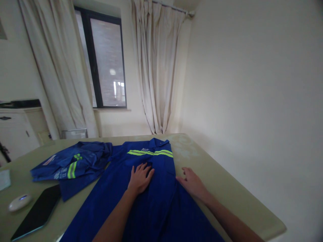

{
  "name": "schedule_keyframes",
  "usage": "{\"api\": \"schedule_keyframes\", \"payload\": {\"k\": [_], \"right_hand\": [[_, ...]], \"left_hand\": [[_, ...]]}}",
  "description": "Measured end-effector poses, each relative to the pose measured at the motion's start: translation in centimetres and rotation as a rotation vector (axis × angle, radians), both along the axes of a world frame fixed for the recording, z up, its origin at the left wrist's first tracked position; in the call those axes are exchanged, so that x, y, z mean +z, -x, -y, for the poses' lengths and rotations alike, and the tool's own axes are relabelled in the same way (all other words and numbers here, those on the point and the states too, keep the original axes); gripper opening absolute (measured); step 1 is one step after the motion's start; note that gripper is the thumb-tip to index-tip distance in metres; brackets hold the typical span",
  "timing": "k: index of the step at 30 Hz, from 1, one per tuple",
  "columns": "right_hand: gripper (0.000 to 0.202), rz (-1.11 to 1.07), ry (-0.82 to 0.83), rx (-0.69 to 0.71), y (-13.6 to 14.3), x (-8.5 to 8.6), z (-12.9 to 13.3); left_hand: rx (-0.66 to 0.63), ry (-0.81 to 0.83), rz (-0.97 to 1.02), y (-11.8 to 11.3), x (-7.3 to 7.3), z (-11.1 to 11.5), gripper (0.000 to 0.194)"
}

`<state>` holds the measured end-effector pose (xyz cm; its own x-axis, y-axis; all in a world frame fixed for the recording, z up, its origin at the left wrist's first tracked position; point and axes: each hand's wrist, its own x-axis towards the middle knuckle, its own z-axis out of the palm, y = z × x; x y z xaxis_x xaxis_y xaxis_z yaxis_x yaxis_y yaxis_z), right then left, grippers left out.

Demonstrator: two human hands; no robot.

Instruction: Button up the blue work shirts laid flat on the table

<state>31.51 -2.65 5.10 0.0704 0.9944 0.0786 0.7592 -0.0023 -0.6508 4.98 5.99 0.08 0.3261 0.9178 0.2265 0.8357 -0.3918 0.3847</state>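
Note:
A blue work jacket [158,188] with a collar and a yellow-green reflective stripe across the chest lies spread on the table, collar at the far end. Its lower end runs out of view beneath my arms. My left hand [140,178] rests flat on its front below the stripe, fingers spread. At the jacket's right edge is my right hand [192,183], fingers apart and slightly bent, the thumb side touching or nearly touching the cloth. Left of the jacket lies another blue garment [88,161], bunched up, with similar stripes and white lettering.
The pale green table [214,174] runs along the wall at right. On its left side are a black tablet-like slab [37,213], a white oval device [20,203] and a pale cloth or paper [4,179]. Curtains [158,67] and a window stand behind.

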Motion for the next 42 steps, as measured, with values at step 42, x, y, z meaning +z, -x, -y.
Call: {"api": "schedule_keyframes", "payload": {"k": [42], "right_hand": [[0.071, -1.346, 0.056, 0.289, 22.2, -3.3, -19.2]], "left_hand": [[0.671, -0.225, 1.206, 7.0, -4.3, -4.3, 0.014]]}}
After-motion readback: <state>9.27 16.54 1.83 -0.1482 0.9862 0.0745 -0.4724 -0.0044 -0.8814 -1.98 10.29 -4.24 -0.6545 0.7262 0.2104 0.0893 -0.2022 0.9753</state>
